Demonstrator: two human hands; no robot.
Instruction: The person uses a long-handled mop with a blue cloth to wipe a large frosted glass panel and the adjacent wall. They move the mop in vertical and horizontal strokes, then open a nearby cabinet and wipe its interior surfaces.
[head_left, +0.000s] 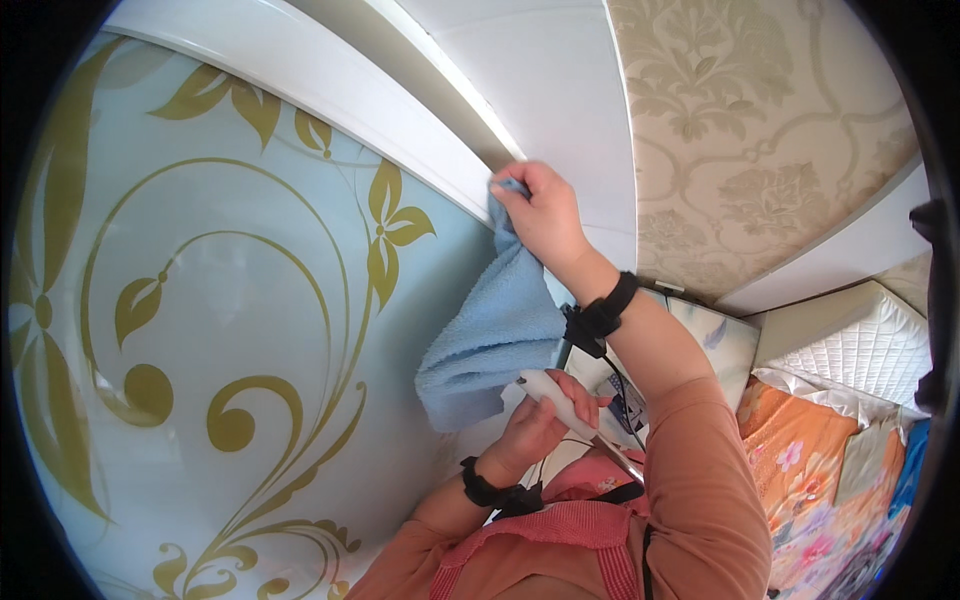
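My right hand (541, 214) is raised and grips the bunched top of a blue terry cloth (499, 322) at the white frame (390, 112) of a wardrobe door. From it the cloth hangs down in folds before the glossy door panel (247, 277), which bears gold flower and scroll patterns. Lower down, close to my chest, my left hand (551, 416) holds a white plastic handle (556, 403) with a thin metal rod running from it. What the rod leads to is hidden by my arm and apron.
Damask wallpaper (735, 135) covers the wall at the upper right. Below it stand a bedside cabinet (712, 334) and a bed with a quilted white headboard (847, 352) and an orange floral cover (802, 465). A black cable (626, 394) hangs from my right wrist strap.
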